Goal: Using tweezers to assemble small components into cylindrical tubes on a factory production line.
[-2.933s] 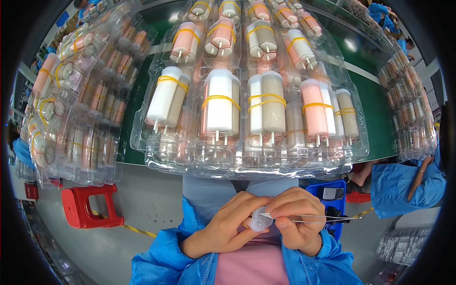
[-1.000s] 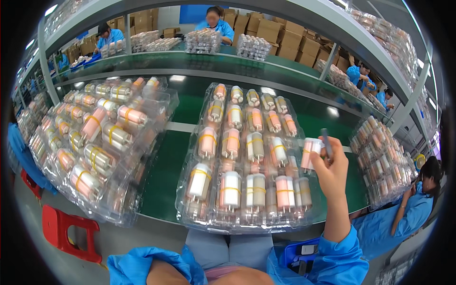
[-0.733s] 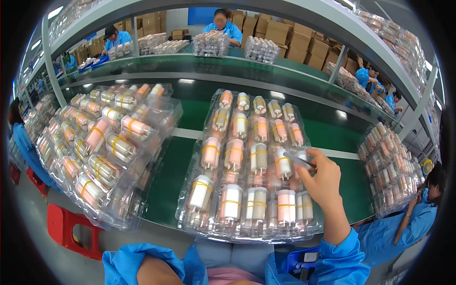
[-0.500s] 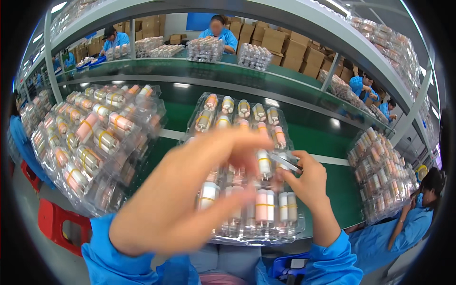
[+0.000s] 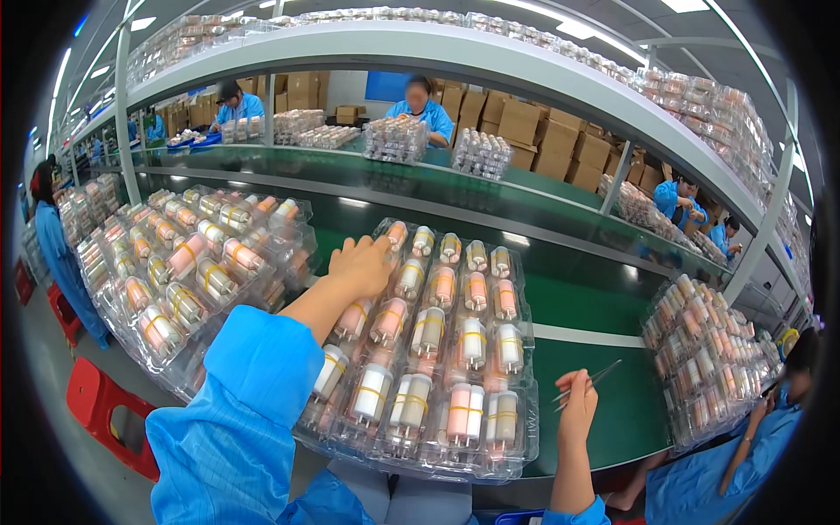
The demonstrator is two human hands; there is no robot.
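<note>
1. Left hand [image 5: 360, 267] has reached the tray's [image 5: 530, 420] far-left side, fingers half-spread; hold unclear.
2. Right hand [image 5: 577, 404] curls fingers around tweezers [image 5: 605, 372] beside it.
3. Gentle touch should keep banded cylinders [image 5: 459, 413] in their tray.

"Your left arm [image 5: 249, 385] reaches farthest forward, slanting up from the lower left toward the middle of the view."

"At its end, your left hand [image 5: 360, 269] is back-up, the wrist [image 5: 337, 289] nearly straight. Your left fingers [image 5: 351, 245] bend downward, a little spread; how firmly they press, you can't tell from here."

"And your right side?"

"Your right forearm [image 5: 573, 468] stands almost upright, rising from the lower edge. Your right hand [image 5: 577, 404] is closed, the right fingers [image 5: 571, 381] curled inward."

"So your two hands are well apart, the left one higher in view, with your thighs [image 5: 429, 503] side by side below."
</note>
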